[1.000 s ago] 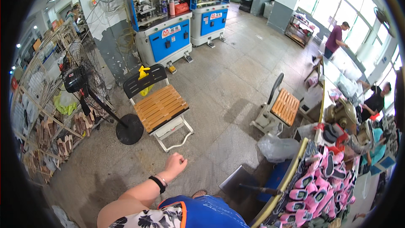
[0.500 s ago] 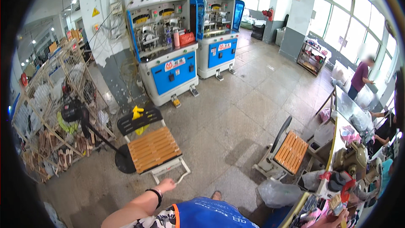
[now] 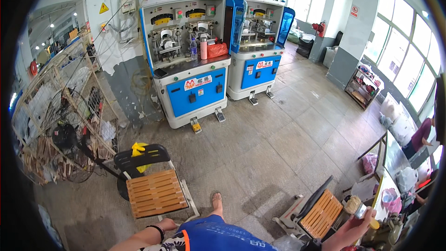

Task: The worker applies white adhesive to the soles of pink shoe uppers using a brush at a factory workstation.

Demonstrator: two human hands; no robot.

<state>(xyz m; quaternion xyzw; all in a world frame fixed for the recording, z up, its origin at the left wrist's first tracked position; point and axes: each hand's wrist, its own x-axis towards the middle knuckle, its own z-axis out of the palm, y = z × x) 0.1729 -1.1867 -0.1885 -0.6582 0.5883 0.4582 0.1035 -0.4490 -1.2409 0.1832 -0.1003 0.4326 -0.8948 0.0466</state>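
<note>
In my right hand [image 3: 357, 228], at the lower right, is a flat brush [image 3: 354, 204]. It has pale bristles and a metal band, and they point up and to the left; a yellow handle end shows beyond my fingers. My left hand [image 3: 167, 224], with a dark band at the wrist, hangs low beside my blue apron [image 3: 218, 237]. Its fingers are curled and I see nothing in them. Just ahead of it stands a chair [image 3: 157, 193] with a slatted wooden seat and black back. One sandalled foot [image 3: 217, 200] shows ahead of the apron.
A second slatted chair [image 3: 321, 214] stands at right, beside a cluttered workbench [image 3: 382, 193]. Two blue-and-white machines [image 3: 197, 94] stand ahead, with foot pedals on the floor. At left are a black fan [image 3: 65, 135] and a wire cage [image 3: 100, 95]. Another person [image 3: 420, 137] is at far right.
My right hand has lifted the brush off the cluttered bench and out over the right chair. The machines look closer, and my left hand sits lower and further left. A foot has stepped forward.
</note>
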